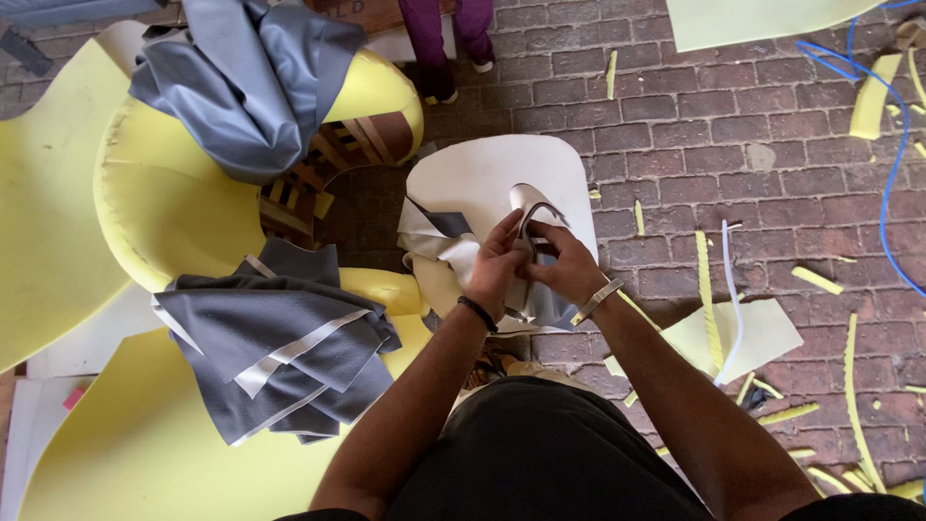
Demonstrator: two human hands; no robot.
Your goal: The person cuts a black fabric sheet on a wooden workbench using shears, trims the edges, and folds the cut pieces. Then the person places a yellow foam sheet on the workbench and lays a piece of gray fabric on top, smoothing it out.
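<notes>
Nearest the camera, both forearms are stretched forward over a black garment, and the hands are brought together low over a white seat-shaped panel (482, 174). The left hand (497, 265), with a dark band at the wrist, and the right hand (564, 270), with a pale bracelet, are closed side by side on a strip of grey and white fabric (529, 207), which is pinched between the fingers and looped upward above the panel. More of that fabric is bunched under the hands on the panel's near edge. To the left, a folded pile of dark grey cloth (280, 347) is laid on yellow foam sheets (145, 444). Beyond it, a foam-padded chair frame (174, 193) is draped with shiny grey material (256, 82). Yellow foam offcuts (704, 289) and a blue cord (892, 164) are scattered over the brick floor (723, 125). At the far edge, another person's purple-trousered legs (449, 39) are seen.
</notes>
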